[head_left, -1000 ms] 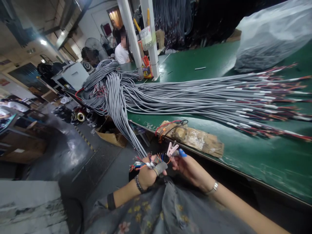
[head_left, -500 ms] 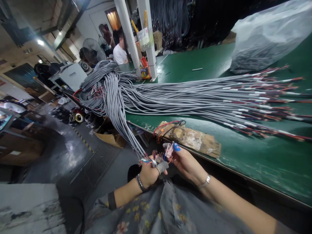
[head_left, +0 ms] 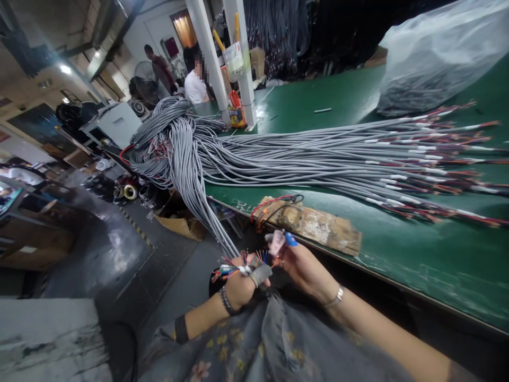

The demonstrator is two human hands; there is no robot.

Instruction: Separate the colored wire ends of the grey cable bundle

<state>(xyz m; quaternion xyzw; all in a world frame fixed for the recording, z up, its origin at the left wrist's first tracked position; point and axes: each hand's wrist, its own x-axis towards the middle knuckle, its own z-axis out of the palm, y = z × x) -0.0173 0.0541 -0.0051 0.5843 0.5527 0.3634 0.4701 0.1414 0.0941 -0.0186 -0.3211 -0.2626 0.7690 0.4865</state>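
Note:
My left hand (head_left: 240,284) is closed around the end of a grey cable (head_left: 210,223), with its coloured stripped wires (head_left: 258,258) fanned out above my taped thumb. My right hand (head_left: 296,262) sits just right of those wires, pinching a small pink tool (head_left: 275,243) between fingers with blue and grey tape on the tips. The cable in my left hand runs up to a big bundle of grey cables (head_left: 302,159) that lies across the green table (head_left: 417,254) and droops over its left edge.
A taped brown board with red and black wires (head_left: 314,223) lies at the table edge beside my hands. A plastic bag of parts (head_left: 437,53) sits at the far right. White posts (head_left: 242,58) stand behind. People work at the far left end. A cardboard box (head_left: 178,220) is on the floor.
My right hand drew in toward the fanned wires, and the pink tool's jaws, open a second ago, now look shut. A person has walked into view at the back.

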